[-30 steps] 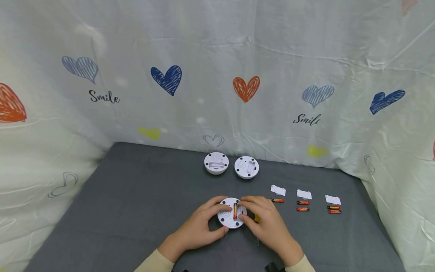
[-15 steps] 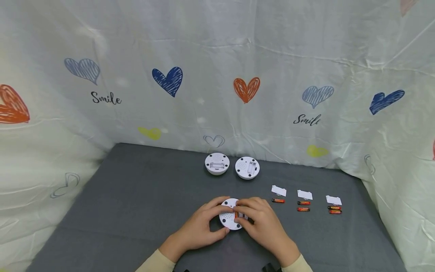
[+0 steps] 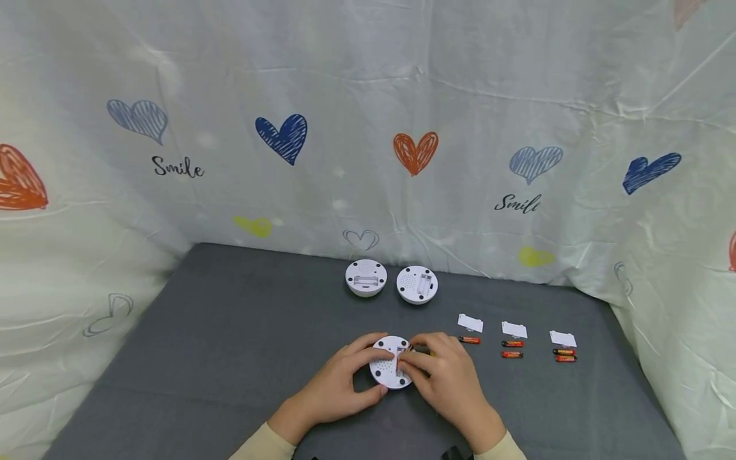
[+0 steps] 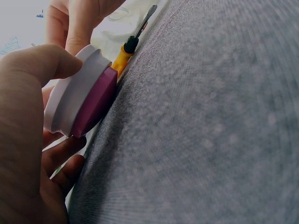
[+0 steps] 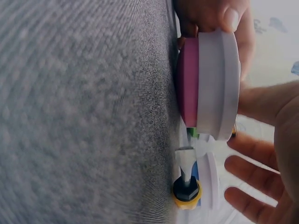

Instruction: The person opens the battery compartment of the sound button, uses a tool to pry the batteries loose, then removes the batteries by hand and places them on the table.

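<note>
My left hand (image 3: pixel 339 380) grips the rim of a round white device (image 3: pixel 384 369) between thumb and fingers. Its flat underside, with dark feet, small holes and a battery compartment, faces up; the wrist views show a magenta part (image 4: pixel 97 103) facing the table. My right hand (image 3: pixel 451 380) bends over the compartment, thumb and fingers pinching a small battery (image 5: pixel 234 132), mostly hidden by the fingertips. Beside the device, a screwdriver (image 4: pixel 125 57) with a yellow handle lies on the table, mostly covered by the right hand in the head view.
Two similar white devices (image 3: pixel 366 278) stand upside down at the back, compartments uncovered. To the right lie three white covers (image 3: pixel 514 329), with several red-and-black batteries (image 3: pixel 512 354) below them. A printed cloth (image 3: pixel 351 96) hangs behind the grey table (image 3: pixel 253 306).
The right fingers have closed on the battery lying in the compartment and shifted it, baring part of the slot. The left hand keeps its grip on the device.
</note>
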Tool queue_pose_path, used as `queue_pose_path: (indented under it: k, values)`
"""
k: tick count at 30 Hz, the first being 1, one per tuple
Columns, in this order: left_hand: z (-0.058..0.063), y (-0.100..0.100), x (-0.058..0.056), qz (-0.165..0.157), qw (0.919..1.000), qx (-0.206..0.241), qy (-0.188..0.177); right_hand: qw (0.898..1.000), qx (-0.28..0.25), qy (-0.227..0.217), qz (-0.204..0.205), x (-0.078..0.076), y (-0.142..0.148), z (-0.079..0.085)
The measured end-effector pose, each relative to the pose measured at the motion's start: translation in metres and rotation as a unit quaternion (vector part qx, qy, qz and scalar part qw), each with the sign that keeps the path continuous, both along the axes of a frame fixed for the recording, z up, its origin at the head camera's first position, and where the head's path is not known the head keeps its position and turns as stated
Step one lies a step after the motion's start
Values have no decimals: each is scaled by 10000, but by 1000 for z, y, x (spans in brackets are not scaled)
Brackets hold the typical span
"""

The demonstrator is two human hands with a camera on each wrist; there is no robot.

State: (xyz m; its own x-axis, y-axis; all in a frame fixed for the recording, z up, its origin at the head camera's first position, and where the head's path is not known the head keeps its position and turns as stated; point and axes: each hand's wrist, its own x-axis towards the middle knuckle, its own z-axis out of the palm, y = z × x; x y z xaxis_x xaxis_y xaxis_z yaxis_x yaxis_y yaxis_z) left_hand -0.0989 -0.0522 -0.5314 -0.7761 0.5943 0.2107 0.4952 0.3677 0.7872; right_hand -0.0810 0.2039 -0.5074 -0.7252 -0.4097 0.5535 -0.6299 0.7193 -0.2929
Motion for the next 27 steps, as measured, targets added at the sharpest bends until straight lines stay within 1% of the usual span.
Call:
queue_pose_path:
  k: [3,6,11,17,22,27]
  values:
    - [0,0,0,27,10000,-17,44,9995,150,93,-261,0,0,1]
    - [-1,1,0,42,9999,-28,98,9987,183,112,-470,1,0,2]
    - [-2,1,0,44,9999,-24,143,9972,87,87,-734,2,0,1]
    - [-1,1,-1,25,9999,12,101,9950,-61,17,-993,2,1,1]
    - [-1,1,-1,66,9999,3,159,9902,-144,-3,-1387,1,6,4]
    - [-2,1,0,93,9998,1,178,9834,-212,-75,-1803,0,17,3]
